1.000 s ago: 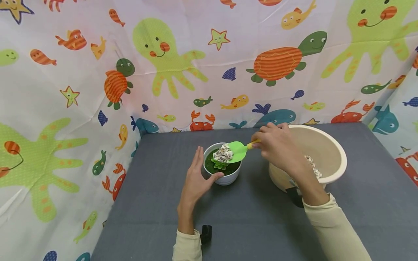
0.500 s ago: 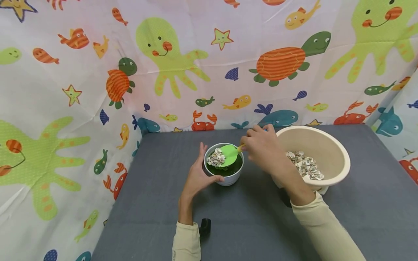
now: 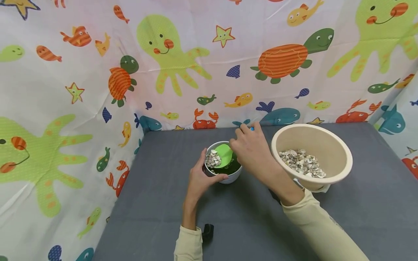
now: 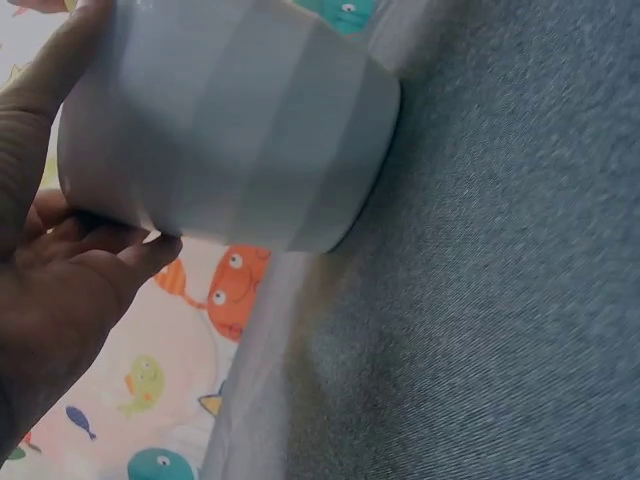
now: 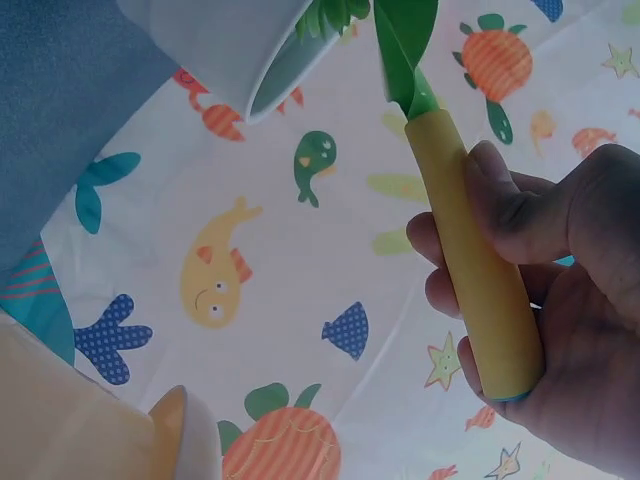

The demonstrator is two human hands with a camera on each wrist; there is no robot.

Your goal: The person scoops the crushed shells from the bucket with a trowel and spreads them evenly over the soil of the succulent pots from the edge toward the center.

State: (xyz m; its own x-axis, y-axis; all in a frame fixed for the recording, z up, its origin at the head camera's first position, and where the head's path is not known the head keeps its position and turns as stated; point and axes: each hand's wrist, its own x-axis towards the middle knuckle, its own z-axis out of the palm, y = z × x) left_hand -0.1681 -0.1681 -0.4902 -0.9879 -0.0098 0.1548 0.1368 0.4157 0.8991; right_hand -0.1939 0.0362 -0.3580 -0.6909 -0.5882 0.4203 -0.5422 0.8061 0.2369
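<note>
A small white ribbed flower pot (image 3: 232, 177) with a leafy green plant (image 5: 330, 14) stands on the table. My left hand (image 3: 200, 183) holds it from the left, thumb along the near side and fingers at the far side; the left wrist view shows them against the pot wall (image 4: 230, 130). My right hand (image 3: 253, 148) grips the yellow handle of a small hand trowel (image 5: 470, 260). In the head view its green blade (image 3: 223, 156) tilts over the pot's mouth. Broken shell pieces (image 3: 213, 159) lie at the blade's left edge, inside the rim. The blade hides part of the plant.
To the right stands a beige plastic tub (image 3: 347, 166) with a heap of shell pieces (image 3: 303, 163) in it. Behind the grey tabletop (image 3: 156, 203) hangs a white curtain (image 3: 183, 108) printed with sea animals, which also covers the left side.
My right hand has moved left and the trowel has tilted over the pot, its shell pieces sliding leftward off the blade. My left hand stays on the pot.
</note>
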